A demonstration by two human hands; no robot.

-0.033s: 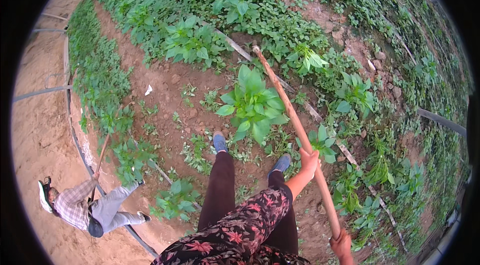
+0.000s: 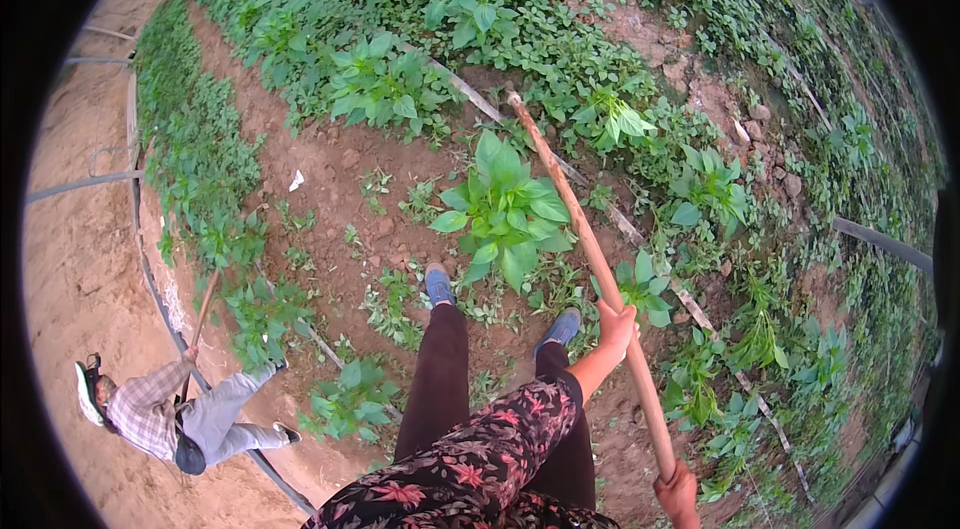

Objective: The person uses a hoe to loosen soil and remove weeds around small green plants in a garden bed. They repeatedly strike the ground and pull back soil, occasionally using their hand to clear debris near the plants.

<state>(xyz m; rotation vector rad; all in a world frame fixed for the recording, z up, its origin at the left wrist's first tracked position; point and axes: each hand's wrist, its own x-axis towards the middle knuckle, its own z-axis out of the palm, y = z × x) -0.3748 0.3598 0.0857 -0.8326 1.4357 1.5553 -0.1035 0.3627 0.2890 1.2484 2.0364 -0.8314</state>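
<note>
Both my hands grip a long wooden tool handle [image 2: 580, 229] that slants from the lower right up to the plants ahead. My left hand [image 2: 617, 325] holds it mid-way. My right hand [image 2: 680, 491] holds its near end at the picture's lower edge. The handle's far tip [image 2: 516, 101] ends among low green leaves; no blade shows there. A big leafy plant [image 2: 505, 209] grows just left of the handle, in front of my shoes [image 2: 438, 285].
Another person [image 2: 160, 419] bends at the lower left with a wooden-handled tool [image 2: 202, 309]. A dark hose [image 2: 135, 229] edges the bed on the left. Pale drip strips [image 2: 625, 224] run between plant rows. A grey pipe [image 2: 880, 241] lies on the right.
</note>
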